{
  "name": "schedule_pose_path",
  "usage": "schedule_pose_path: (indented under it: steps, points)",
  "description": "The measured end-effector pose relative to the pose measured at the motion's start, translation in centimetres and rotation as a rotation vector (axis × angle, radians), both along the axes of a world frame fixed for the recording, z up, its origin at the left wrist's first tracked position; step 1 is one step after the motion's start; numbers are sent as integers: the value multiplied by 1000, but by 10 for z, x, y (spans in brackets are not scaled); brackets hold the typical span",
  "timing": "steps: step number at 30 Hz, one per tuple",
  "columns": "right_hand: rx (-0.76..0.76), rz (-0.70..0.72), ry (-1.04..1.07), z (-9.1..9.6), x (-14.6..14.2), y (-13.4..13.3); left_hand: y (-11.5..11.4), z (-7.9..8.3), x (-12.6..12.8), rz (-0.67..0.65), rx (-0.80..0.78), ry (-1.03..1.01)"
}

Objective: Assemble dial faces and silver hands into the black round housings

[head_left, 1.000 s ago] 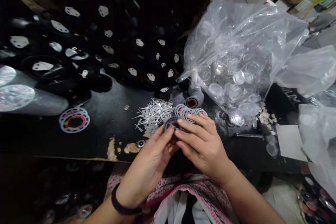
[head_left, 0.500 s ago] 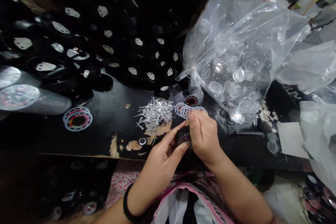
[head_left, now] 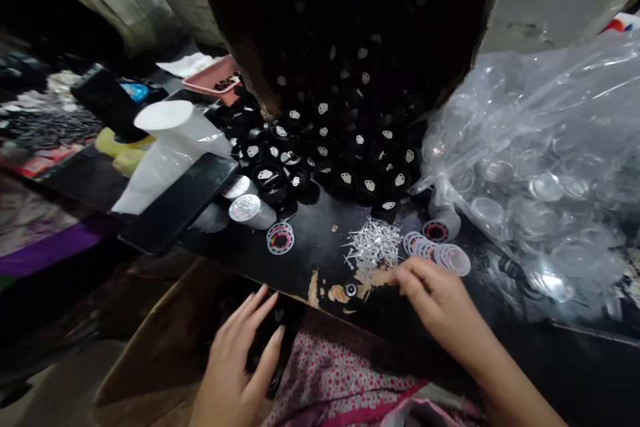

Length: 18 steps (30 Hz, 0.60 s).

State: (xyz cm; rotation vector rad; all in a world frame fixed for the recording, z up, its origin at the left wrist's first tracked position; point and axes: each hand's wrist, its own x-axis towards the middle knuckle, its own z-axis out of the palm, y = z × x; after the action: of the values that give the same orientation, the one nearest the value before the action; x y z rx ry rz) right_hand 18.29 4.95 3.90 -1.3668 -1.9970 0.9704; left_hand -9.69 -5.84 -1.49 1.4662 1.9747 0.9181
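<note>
Right hand (head_left: 440, 297) fingertips pinching at metal pointer pile (head_left: 373, 247) on table (head_left: 310, 240); next calls for fine single-piece pick. Left hand (head_left: 240, 353) spread open, empty, lowered into cardboard box (head_left: 150, 340).

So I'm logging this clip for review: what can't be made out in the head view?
- Left hand: its fingers reach into a dark box below the table edge; what they touch is lost in shadow.
- Right hand: fingertips curl by the pile of pins; whether they pinch one is too small to tell.
- Plastic bag: cut off by the right edge.
</note>
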Motion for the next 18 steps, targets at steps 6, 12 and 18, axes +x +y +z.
schedule_pose_path:
  steps: [6,12,18]
  points:
    - [-8,203,-69,9,-18,-4,154,29,36,-171,315,267]
    - [-96,98,-76,0,3,-15,230,7,36,-186,296,290]
    - [-153,52,21,-2,0,-9,189,15,39,-216,309,228]
